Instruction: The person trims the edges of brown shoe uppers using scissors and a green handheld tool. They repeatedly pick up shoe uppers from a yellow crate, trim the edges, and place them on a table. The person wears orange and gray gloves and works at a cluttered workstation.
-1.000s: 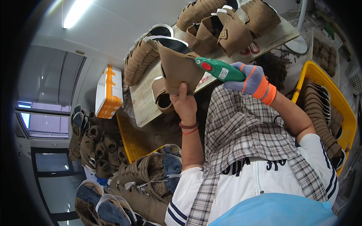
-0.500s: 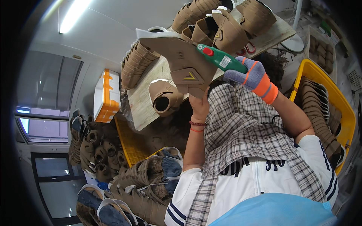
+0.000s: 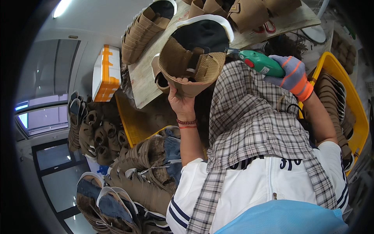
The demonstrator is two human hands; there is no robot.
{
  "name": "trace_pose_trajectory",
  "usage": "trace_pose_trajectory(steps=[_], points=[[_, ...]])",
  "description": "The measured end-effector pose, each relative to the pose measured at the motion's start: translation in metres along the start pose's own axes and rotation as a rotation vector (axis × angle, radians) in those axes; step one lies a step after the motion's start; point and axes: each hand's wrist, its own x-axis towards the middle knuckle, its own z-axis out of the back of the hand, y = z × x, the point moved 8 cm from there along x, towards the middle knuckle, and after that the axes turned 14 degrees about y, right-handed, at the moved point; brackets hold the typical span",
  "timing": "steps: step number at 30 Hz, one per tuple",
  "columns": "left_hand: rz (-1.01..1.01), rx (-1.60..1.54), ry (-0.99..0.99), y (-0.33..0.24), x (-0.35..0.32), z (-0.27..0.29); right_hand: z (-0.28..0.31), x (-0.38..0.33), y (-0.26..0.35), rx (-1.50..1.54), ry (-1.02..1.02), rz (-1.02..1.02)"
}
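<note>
My left hand (image 3: 181, 99), bare, grips a brown shoe upper (image 3: 175, 56) by its lower edge, fingers reaching inside. The upper's opening faces me, showing dark lining, tan mesh and a white rim along the top. In a grey and orange glove, my right hand (image 3: 293, 74) is closed round a green handheld electric cutter (image 3: 267, 64) with a red button. Its metal tip is at the upper's right edge; whether they touch I cannot tell. Behind the held upper, another brown shoe upper (image 3: 155, 67) lies partly hidden on the worktable (image 3: 142, 91).
Nested brown uppers (image 3: 142, 33) stand at the table's far left, with red-handled scissors (image 3: 269, 27) at the right. A yellow crate (image 3: 360, 113) of uppers is at my right. More uppers (image 3: 136, 165) pile up at left, below a taped white foam box (image 3: 106, 74).
The upper has turned from its outer side to its open inside. My left hand has moved left and slightly up; my right hand and the cutter have moved right.
</note>
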Motion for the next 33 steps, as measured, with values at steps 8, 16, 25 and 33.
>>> trace_pose_trajectory(steps=[8, 16, 25, 33], points=[[0.029, 0.512, -0.138, -0.012, -0.02, -0.038, -0.005, -0.017, -0.008, -0.077, -0.033, 0.06], [-0.038, 2.302, -0.179, -0.07, -0.01, -0.162, -0.008, -0.029, -0.013, 0.074, 0.0, -0.047], [0.049, 3.069, -0.179, -0.093, 0.06, -0.035, -0.017, -0.033, -0.024, 0.038, 0.024, -0.129], [0.116, 0.863, -0.45, -0.011, 0.169, 0.189, -0.02, -0.03, -0.043, 0.11, 0.06, -0.27]])
